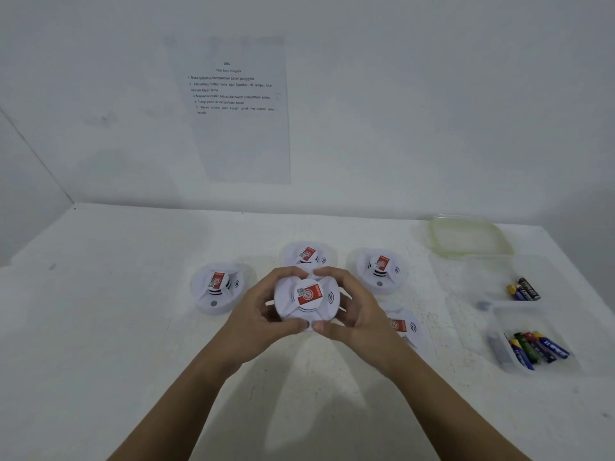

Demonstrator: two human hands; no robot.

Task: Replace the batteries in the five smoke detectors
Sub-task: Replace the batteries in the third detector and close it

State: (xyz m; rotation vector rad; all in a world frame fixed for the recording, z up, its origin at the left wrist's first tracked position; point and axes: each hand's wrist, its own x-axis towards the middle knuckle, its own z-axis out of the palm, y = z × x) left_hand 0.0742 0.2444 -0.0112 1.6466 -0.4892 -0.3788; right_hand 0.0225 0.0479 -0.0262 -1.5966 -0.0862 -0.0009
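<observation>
A white round smoke detector (306, 299) with a red label is held above the table between both hands. My left hand (258, 312) grips its left side and my right hand (352, 311) its right side, thumbs meeting at the near edge. Three more detectors lie on the table: one on the left (218, 287), one behind the held one (307, 254), one at the back right (379, 269). Another detector (404, 327) is partly hidden behind my right wrist.
On the right, a clear container (499, 352) holds several coloured batteries (535, 349), and another clear tray (472, 281) holds a few batteries (524, 289). A green-rimmed lid (469, 236) lies at the back right. A printed instruction sheet (233, 108) hangs on the wall.
</observation>
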